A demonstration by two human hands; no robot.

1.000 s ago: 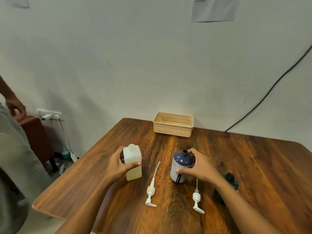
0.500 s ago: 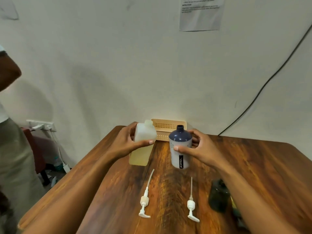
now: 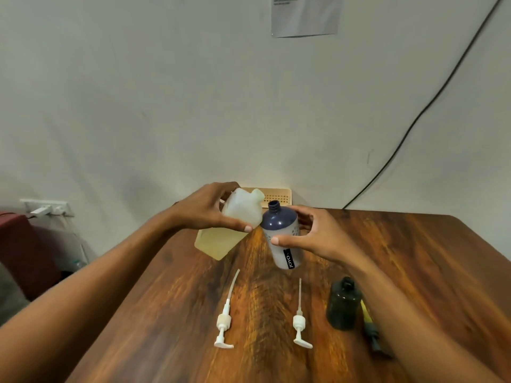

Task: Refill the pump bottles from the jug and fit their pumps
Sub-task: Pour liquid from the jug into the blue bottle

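Note:
My left hand (image 3: 211,210) grips a translucent jug (image 3: 229,233) holding pale yellow liquid, lifted above the table and tilted with its spout toward the right. My right hand (image 3: 318,236) holds a blue-topped white pump bottle (image 3: 282,236) in the air, its open neck just below the jug's spout. Two white pumps lie on the wooden table (image 3: 414,258): the left pump (image 3: 225,319) and the right pump (image 3: 299,323). A dark bottle (image 3: 343,306) with an open neck stands to their right, beside my right forearm.
A beige perforated basket (image 3: 279,194) stands at the table's far edge against the wall, partly hidden by the jug. A dark and yellow object (image 3: 370,327) lies by the dark bottle. A black cable (image 3: 414,120) runs down the wall. A power strip (image 3: 45,207) sits at left.
Both hands have lifted the jug and the blue-topped bottle off the table. The jug has tilted toward the bottle's neck, and the two now almost touch.

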